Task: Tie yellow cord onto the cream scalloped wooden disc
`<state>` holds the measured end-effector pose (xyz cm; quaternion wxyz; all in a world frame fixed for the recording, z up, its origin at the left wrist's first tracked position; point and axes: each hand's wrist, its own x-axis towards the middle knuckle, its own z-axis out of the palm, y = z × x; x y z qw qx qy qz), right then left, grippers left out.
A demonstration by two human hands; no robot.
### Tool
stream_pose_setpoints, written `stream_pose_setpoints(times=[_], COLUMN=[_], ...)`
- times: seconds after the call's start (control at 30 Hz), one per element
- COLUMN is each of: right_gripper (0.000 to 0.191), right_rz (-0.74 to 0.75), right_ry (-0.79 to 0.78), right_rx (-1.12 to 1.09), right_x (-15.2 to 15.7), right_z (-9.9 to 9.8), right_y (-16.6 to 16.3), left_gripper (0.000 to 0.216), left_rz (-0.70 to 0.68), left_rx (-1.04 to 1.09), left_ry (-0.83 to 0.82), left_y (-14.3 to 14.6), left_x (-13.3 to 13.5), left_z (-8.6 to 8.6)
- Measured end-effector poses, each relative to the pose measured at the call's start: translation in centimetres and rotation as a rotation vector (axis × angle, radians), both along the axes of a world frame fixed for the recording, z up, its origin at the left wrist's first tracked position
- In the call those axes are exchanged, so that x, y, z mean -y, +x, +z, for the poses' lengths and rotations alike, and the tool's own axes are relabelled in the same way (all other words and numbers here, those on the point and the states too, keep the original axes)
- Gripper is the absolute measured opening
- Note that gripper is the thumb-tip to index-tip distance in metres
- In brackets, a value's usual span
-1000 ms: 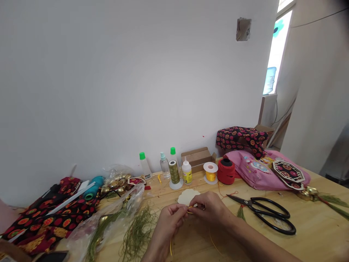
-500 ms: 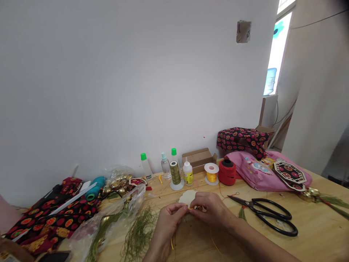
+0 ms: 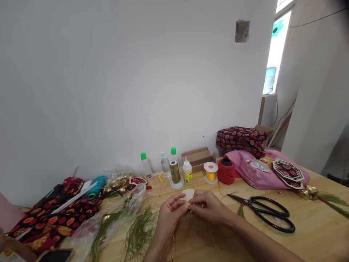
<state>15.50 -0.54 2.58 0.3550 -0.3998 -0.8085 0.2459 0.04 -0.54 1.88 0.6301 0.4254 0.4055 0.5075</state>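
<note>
Wooden table (image 3: 319, 229), scissors (image 3: 261, 208) on it. Left of the scissors, left hand (image 3: 171, 214) and right hand (image 3: 209, 208) both pinch yellow cord (image 3: 189, 205). It's bunched up there, so imo partway knotted, with a loose end (image 3: 215, 242) left to sort.

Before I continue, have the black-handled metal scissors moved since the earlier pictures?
No. Judged against the red thread spool, the scissors keep the same place, nearer the camera and rightward.

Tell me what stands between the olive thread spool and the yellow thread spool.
In the head view, a white bottle with a yellow label stands between them, nearer the olive thread spool, with a box behind.
</note>
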Motion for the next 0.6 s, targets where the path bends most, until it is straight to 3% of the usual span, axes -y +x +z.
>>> stream_pose_setpoints(times=[0.3, 0.47, 0.6], right_gripper=[0.015, 0.015, 0.023], right_rz=[-0.046, 0.234, 0.3], right_ry=[-0.233, -0.517, -0.375], right_rx=[-0.347, -0.546, -0.593], right_x=[-0.7, -0.2, 0.5], right_z=[-0.2, 1.5, 3.7], right_y=[-0.1, 1.2, 4.9], left_gripper=[0.031, 0.029, 0.03], left_rz=[0.019, 0.027, 0.042], left_rx=[-0.099, -0.143, -0.136], left_ry=[0.01, -0.007, -0.026], left_y=[0.1, 0.1, -0.4], left_x=[0.2, 0.3, 0.1], left_z=[0.5, 0.5, 0.0])
